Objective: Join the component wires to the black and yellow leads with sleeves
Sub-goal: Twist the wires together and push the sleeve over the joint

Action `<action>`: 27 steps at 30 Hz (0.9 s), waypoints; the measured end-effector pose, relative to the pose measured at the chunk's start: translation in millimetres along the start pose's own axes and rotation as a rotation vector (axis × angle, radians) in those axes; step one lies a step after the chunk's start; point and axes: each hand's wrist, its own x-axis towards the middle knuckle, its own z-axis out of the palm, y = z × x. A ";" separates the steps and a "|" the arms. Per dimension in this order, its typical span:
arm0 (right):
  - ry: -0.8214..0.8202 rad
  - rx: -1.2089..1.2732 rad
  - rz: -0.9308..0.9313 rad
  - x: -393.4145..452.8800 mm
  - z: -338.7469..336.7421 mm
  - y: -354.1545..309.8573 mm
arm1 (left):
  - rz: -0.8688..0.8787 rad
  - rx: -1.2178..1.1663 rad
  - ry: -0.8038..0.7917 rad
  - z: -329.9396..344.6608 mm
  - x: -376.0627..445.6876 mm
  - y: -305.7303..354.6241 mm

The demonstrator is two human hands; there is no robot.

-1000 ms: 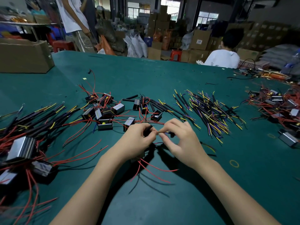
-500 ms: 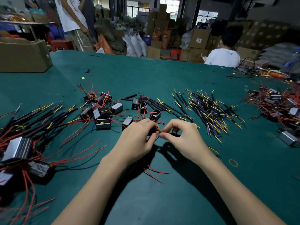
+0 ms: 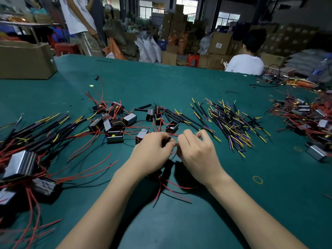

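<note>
Joint: I have the work right at the meeting of my two hands, raised a little above the green table (image 3: 179, 83); the splice itself is hidden between the fingertips, so I cannot tell how far the strands are twisted.
Left hand (image 3: 152, 151): fingers curled, pinching a short black sleeve (image 3: 167, 140) with a wire end at its mouth.
Right hand (image 3: 195, 150): thumb and forefinger pinched together on a fine wire end, the other fingers arched up clear of it.
Component wires (image 3: 172, 187): red strands trail down from under my palms toward me and lie loose on the table; the component body they belong to is covered by my hands.
Step in hand: my reading is that I am mating a red wire to a lead and getting the sleeve over the joint.
How to do it well: I keep both pinches close to the bare ends so nothing buckles, twist firmly, then slide the sleeve until no bare metal shows on either side. I would let the trailing red wires hang slack, not pull on them.
Risk: loose strands poking past the sleeve, or the sleeve stopping short of the joint.
Supply: black and yellow leads (image 3: 231, 124) lie in a heap just beyond my right hand; small components (image 3: 115, 126) with red wires cluster beyond my left.
Finished-looking pile (image 3: 32, 133): sleeved assemblies far left.
Further out: a cardboard box (image 3: 25, 60) at the table's left edge, a seated person (image 3: 246, 63) across it.
</note>
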 end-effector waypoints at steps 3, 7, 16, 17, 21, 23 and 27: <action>-0.049 0.222 0.131 -3.4 3.0 -0.6 | -0.014 -0.059 0.012 -1.6 -0.1 -2.4; -0.348 0.716 0.556 -5.2 -0.8 2.8 | 0.006 -0.037 0.069 4.2 -2.9 -5.3; -0.337 1.293 0.920 -0.2 -6.5 11.4 | 0.111 0.027 0.153 8.9 -2.7 -5.9; -0.322 1.297 0.927 -0.3 -5.7 11.3 | 0.120 0.034 0.164 9.3 -3.0 -5.7; -0.259 1.265 0.910 -0.7 -2.9 11.7 | 0.139 0.046 0.189 9.9 -4.6 -4.4; -0.249 1.254 0.886 -1.3 -2.4 11.7 | 0.144 0.047 0.190 9.5 -5.2 -3.5; -0.238 1.315 0.871 -1.8 -2.2 12.7 | 0.142 0.045 0.189 8.6 -6.3 -2.9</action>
